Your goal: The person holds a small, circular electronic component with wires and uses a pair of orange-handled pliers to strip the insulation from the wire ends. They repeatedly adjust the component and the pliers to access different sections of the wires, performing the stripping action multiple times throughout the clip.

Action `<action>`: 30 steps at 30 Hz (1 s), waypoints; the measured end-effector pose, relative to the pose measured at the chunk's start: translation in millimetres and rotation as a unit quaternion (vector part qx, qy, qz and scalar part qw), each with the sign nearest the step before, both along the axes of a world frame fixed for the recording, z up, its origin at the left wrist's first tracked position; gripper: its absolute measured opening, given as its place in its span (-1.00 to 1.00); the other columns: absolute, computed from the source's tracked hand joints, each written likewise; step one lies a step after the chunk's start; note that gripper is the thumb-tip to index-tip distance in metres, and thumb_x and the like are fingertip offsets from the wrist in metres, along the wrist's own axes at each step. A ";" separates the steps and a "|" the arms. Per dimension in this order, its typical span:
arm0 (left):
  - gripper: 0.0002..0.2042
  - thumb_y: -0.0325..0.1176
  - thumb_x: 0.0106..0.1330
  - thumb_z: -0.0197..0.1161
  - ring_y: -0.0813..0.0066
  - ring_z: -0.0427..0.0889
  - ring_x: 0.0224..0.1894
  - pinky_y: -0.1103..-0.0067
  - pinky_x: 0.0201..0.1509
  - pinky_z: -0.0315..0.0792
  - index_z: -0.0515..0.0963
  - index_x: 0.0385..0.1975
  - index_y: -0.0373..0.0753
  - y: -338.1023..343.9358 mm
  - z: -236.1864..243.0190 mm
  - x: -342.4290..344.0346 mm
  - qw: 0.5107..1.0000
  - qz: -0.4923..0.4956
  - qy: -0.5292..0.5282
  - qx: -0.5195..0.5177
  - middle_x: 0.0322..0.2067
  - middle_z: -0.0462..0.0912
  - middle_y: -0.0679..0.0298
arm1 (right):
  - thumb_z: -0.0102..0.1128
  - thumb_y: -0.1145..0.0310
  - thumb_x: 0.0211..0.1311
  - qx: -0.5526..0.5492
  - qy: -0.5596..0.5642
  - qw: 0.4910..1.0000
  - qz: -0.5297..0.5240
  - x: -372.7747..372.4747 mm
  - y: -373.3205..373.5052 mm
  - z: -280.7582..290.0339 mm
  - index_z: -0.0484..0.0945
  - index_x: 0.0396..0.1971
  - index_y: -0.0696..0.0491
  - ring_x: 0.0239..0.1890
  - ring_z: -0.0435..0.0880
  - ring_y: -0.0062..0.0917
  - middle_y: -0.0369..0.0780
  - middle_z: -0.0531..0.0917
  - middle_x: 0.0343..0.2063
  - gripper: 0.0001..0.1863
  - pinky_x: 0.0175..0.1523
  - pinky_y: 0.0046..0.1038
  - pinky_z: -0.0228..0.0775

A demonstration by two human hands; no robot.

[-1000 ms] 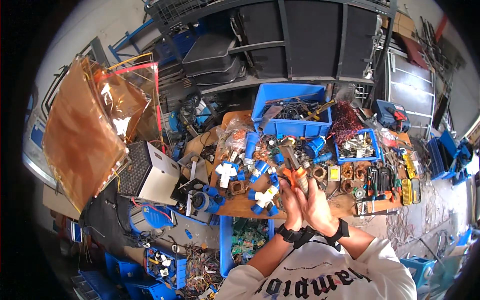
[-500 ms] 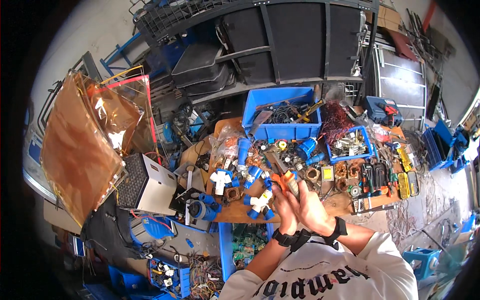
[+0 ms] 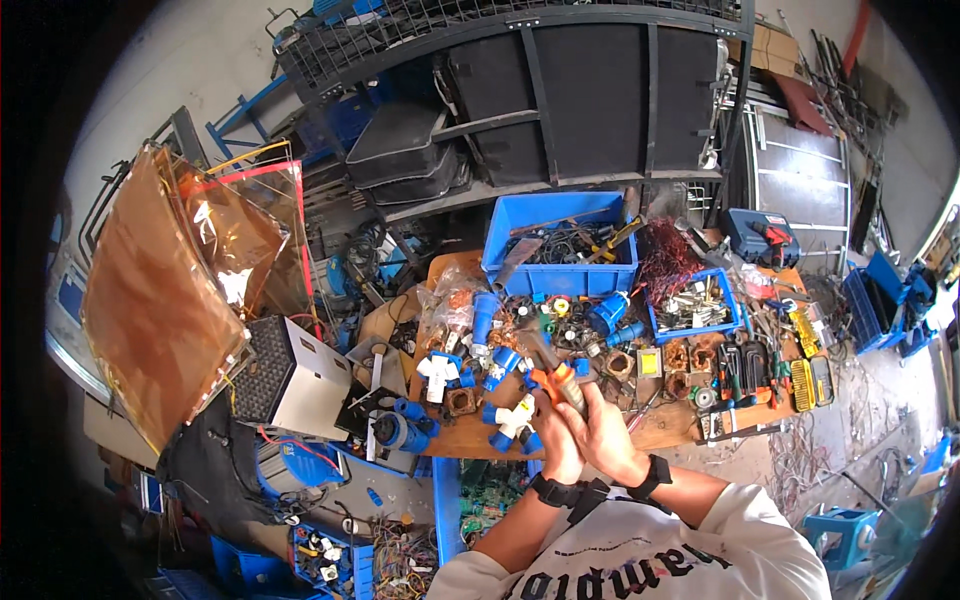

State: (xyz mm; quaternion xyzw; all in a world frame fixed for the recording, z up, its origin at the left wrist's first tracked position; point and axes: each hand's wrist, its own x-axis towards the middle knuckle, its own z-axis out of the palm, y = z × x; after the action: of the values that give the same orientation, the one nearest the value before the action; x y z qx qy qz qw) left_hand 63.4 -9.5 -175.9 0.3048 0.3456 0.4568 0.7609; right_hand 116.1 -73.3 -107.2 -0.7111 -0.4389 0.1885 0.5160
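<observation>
Left to right: blue-and-white pipe fitting (image 3: 513, 421) lies loose on the table (image 3: 470, 438); left hand (image 3: 561, 450) clamped on the orange-handled pliers (image 3: 568, 388) (curl of its fingers hidden); right hand (image 3: 608, 440) clamped on them too, palms close together; brown ring (image 3: 620, 365) beyond. Change: pliers have swung left over the last second, held above the table edge. Grip looks unchanged, so likely a shift of aim, not a release.

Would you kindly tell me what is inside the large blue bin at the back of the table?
The bin shows a dark tangle and a yellow-and-black tool; whatever lies beneath them is covered.
</observation>
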 end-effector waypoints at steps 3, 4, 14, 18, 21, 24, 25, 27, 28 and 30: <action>-0.54 0.09 0.52 -0.18 0.56 0.48 -0.40 0.51 -0.33 0.39 0.48 -0.29 -0.18 0.6 -9.1 3.0 0.998 0.035 -0.026 -0.046 -0.40 0.51 0.40 | 0.20 0.16 0.30 -0.017 -0.025 1.000 0.002 -4.4 0.7 -5.8 0.38 -0.08 0.08 -0.39 0.64 0.05 0.09 0.62 -0.47 -0.64 -0.39 -0.09 0.44; -0.54 0.10 0.52 -0.18 0.56 0.46 -0.42 0.51 -0.33 0.38 0.47 -0.31 -0.17 1.3 -9.1 1.1 0.999 0.033 -0.015 -0.031 -0.42 0.50 0.40 | 0.20 0.16 0.30 -0.009 -0.028 1.000 0.002 -4.5 1.3 -8.1 0.38 -0.10 0.08 -0.40 0.63 0.05 0.09 0.62 -0.48 -0.64 -0.39 -0.09 0.43; -0.57 0.04 0.51 -0.09 0.54 0.56 -0.40 0.52 -0.35 0.45 0.51 -0.18 -0.24 19.5 -74.0 1.0 0.999 0.000 -0.020 -0.037 -0.40 0.57 0.37 | 0.16 0.15 0.33 -0.054 -0.008 0.998 -0.013 -8.5 7.3 -26.5 0.33 -0.21 0.11 -0.42 0.59 0.13 0.14 0.58 -0.55 -0.66 -0.41 -0.07 0.41; -0.57 0.04 0.51 -0.10 0.50 0.56 -0.41 0.52 -0.34 0.46 0.50 -0.18 -0.24 16.9 -44.6 -2.7 0.996 -0.005 -0.074 -0.055 -0.39 0.56 0.37 | 0.16 0.18 0.33 -0.044 -0.018 0.999 -0.006 -10.7 7.3 -23.3 0.33 -0.21 0.12 -0.44 0.60 0.13 0.13 0.58 -0.57 -0.68 -0.44 -0.07 0.41; -0.54 0.10 0.50 -0.11 0.55 0.50 -0.55 0.59 -0.49 0.41 0.47 -0.21 -0.23 22.4 -38.2 5.9 0.990 0.122 -0.023 -0.073 -0.49 0.52 0.38 | 0.19 0.26 0.32 -0.072 -0.028 0.997 0.014 -7.6 7.0 -7.7 0.32 -0.28 0.14 -0.42 0.59 0.13 0.14 0.58 -0.54 -0.71 -0.43 -0.14 0.39; -0.47 0.26 0.44 -0.20 0.69 0.28 -0.80 0.71 -0.78 0.12 0.38 -0.37 -0.15 54.0 -3.8 -36.9 0.993 0.020 0.116 0.003 -0.74 0.34 0.43 | 0.21 0.28 0.31 -0.077 -0.070 0.994 0.024 11.2 -8.4 7.4 0.37 -0.31 0.16 -0.52 0.64 -0.10 0.02 0.61 -0.56 -0.73 -0.45 -0.24 0.39; -0.46 0.26 0.44 -0.21 0.67 0.27 -0.81 0.70 -0.79 0.12 0.36 -0.41 -0.14 54.0 13.0 -38.6 0.988 0.002 0.150 -0.024 -0.75 0.33 0.42 | 0.23 0.28 0.30 -0.047 -0.045 0.998 0.016 11.4 -9.9 5.9 0.37 -0.32 0.15 -0.56 0.62 -0.13 0.01 0.57 -0.61 -0.73 -0.48 -0.25 0.36; -0.48 0.25 0.44 -0.20 0.65 0.25 -0.82 0.70 -0.78 0.12 0.33 -0.38 -0.14 60.1 27.8 -38.5 0.991 -0.023 0.132 -0.030 -0.76 0.31 0.40 | 0.25 0.30 0.28 0.024 -0.005 1.000 0.012 21.8 0.2 18.3 0.36 -0.35 0.13 -0.65 0.58 -0.18 -0.01 0.51 -0.69 -0.73 -0.54 -0.26 0.31; -0.48 0.25 0.44 -0.20 0.65 0.27 -0.80 0.69 -0.77 0.15 0.33 -0.35 -0.15 60.1 35.9 -38.8 0.991 -0.030 0.131 -0.014 -0.74 0.31 0.40 | 0.29 0.28 0.26 0.012 0.029 0.999 0.039 25.7 -0.1 40.1 0.38 -0.39 0.12 -0.67 0.49 -0.51 -0.19 0.45 -0.72 -0.72 -0.55 -0.39 0.26; -0.47 0.27 0.42 -0.18 0.63 0.33 -0.76 0.69 -0.75 0.22 0.33 -0.30 -0.16 57.0 40.3 -35.8 0.988 -0.022 0.152 0.013 -0.69 0.32 0.38 | 0.32 0.32 0.23 -0.019 0.204 0.972 0.112 29.4 -5.8 59.7 0.40 -0.26 0.07 -0.58 0.40 -0.73 -0.40 0.46 -0.56 -0.74 -0.52 -0.55 0.26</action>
State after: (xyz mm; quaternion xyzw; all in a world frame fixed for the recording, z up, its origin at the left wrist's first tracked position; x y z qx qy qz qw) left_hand 27.6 47.5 -135.6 0.3880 0.4445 0.3930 0.7053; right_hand 145.6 -79.1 -47.5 -0.6134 -0.3977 0.3943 0.5569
